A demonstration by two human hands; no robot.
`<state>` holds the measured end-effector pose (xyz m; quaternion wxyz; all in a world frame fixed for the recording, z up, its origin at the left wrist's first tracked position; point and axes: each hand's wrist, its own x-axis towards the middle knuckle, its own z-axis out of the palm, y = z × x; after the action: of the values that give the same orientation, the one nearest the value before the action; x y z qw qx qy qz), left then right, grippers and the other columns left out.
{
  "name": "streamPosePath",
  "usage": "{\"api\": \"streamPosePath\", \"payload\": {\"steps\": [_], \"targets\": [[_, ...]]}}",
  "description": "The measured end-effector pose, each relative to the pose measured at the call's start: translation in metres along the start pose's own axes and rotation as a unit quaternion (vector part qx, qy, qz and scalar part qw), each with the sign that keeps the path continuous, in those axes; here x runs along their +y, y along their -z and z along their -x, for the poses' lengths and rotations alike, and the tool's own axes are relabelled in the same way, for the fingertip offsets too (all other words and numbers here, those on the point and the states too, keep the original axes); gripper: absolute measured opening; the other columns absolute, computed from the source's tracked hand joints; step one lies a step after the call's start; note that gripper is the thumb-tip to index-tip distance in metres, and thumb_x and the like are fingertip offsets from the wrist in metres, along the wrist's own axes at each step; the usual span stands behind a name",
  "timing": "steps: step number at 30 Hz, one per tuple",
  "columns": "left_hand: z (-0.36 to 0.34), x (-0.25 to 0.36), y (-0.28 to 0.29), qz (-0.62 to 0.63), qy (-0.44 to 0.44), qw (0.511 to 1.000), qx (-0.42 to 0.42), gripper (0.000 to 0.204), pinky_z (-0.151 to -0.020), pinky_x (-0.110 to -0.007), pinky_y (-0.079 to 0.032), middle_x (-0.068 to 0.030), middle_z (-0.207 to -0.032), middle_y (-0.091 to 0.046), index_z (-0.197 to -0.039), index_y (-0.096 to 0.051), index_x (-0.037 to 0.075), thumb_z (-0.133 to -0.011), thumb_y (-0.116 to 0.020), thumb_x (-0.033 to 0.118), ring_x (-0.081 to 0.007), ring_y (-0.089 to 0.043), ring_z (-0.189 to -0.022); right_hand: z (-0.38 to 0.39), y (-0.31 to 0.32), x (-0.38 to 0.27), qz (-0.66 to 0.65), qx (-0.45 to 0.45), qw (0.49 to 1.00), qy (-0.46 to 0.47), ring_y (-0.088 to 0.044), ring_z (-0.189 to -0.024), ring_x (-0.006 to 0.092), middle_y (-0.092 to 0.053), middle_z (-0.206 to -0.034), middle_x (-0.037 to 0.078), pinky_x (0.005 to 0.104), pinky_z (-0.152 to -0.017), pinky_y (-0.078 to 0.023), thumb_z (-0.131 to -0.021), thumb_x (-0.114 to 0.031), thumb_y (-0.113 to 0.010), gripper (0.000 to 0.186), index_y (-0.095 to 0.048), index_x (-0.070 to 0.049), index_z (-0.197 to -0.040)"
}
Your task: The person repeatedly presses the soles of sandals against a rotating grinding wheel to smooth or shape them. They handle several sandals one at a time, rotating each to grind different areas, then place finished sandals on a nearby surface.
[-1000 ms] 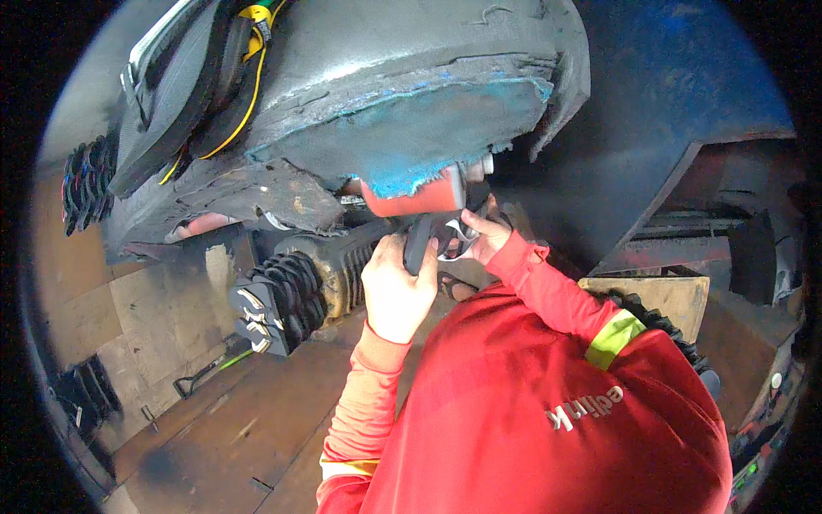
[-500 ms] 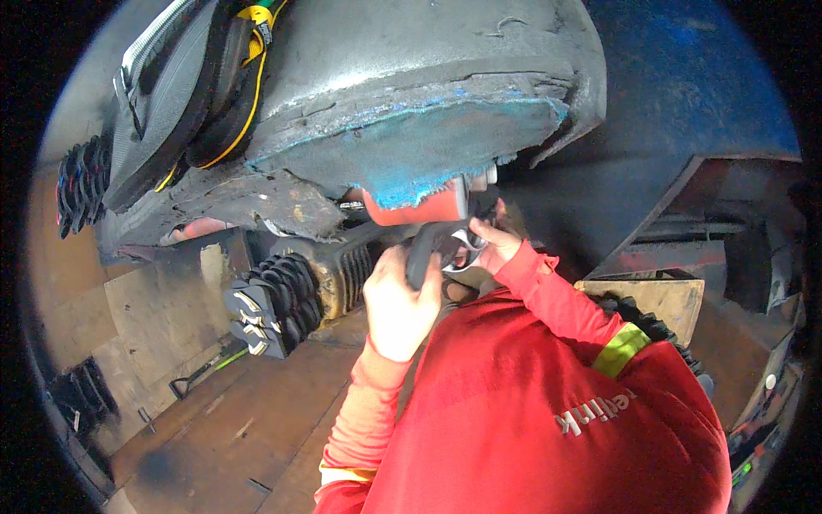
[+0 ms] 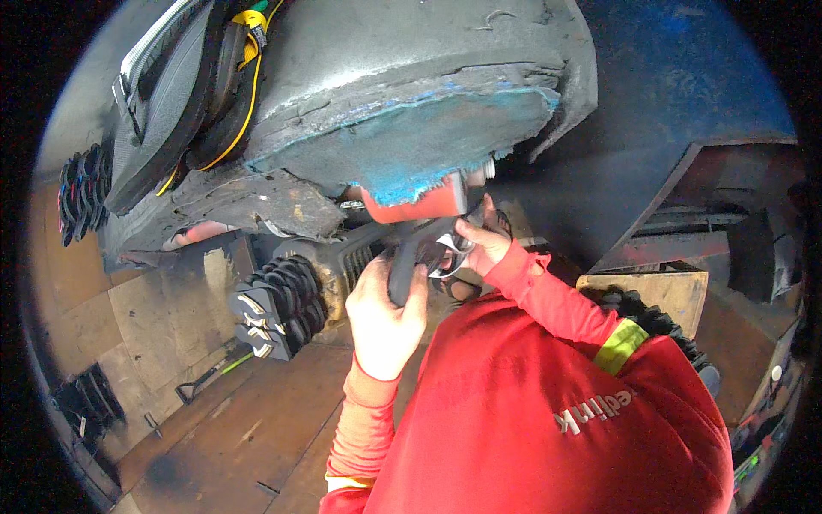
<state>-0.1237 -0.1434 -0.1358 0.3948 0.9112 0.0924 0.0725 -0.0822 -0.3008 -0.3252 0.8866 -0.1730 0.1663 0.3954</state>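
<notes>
A black sandal (image 3: pixel 404 267) with white-lined straps is between my hands, just below a red wheel (image 3: pixel 419 204). My left hand (image 3: pixel 384 321) grips the sole end, thumb on one side and fingers on the other. Closed on the strapped end is my right hand (image 3: pixel 486 247), its thumb over the edge and some fingers hidden. The sandal's upper edge lies against or close under the wheel; I cannot tell if they touch. A frayed teal cloth (image 3: pixel 411 146) hangs from the grey, dusty hood (image 3: pixel 411 43) and covers the wheel's top.
Dark sandals with yellow edging (image 3: pixel 193 103) lie on the hood at left. Stacked dark soles (image 3: pixel 278 300) stand left of my hands, with another stack (image 3: pixel 84 193) farther left. A wooden box (image 3: pixel 655 295) is at right, below a blue panel (image 3: pixel 685 68). Brown boards (image 3: pixel 231 420) cover the floor.
Both hands have shifted a little left with the sandal, my left hand also slightly down. The grip looks the same.
</notes>
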Motion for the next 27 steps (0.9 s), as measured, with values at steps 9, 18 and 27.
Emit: {"api": "streamPosePath", "payload": {"steps": [9, 18, 27], "targets": [[-0.009, -0.008, -0.004, 0.057, 0.082, 0.994, -0.046, 0.017, -0.065, -0.045, -0.053, -0.0266, -0.078, -0.065, -0.089, -0.063, -0.004, -0.088, -0.069, 0.012, -0.0447, -0.068, -0.073, -0.001, 0.011, -0.007, 0.028, 0.041, 0.997, -0.065, -0.065, -0.093, 0.0292, -0.067, -0.116, 0.009, 0.0564, -0.084, -0.056, -0.094, -0.029, -0.073, 0.039, -0.061, -0.011, -0.127], [0.009, 0.034, 0.038, 0.013, 0.037, 0.998, -0.046, 0.014, -0.061, -0.045, -0.052, -0.0250, -0.078, -0.064, -0.093, -0.061, -0.003, -0.087, -0.069, 0.008, -0.0449, -0.066, -0.071, 0.017, -0.034, 0.001, 0.012, 0.020, 0.996, -0.089, -0.066, -0.112, 0.0307, -0.066, -0.125, 0.012, 0.0528, -0.078, -0.059, -0.098, -0.026, -0.067, 0.045, -0.052, -0.013, -0.139], [0.028, 0.016, 0.039, -0.005, 0.018, 0.997, -0.069, 0.019, -0.061, -0.046, -0.053, -0.0268, -0.077, -0.064, -0.097, -0.061, -0.005, -0.086, -0.068, 0.008, -0.0451, -0.067, -0.071, 0.026, -0.032, -0.001, 0.035, -0.023, 0.999, -0.031, -0.068, -0.103, 0.0323, -0.066, -0.123, 0.012, 0.0557, -0.079, -0.058, -0.095, -0.024, -0.071, 0.050, -0.049, -0.014, -0.139]]}}
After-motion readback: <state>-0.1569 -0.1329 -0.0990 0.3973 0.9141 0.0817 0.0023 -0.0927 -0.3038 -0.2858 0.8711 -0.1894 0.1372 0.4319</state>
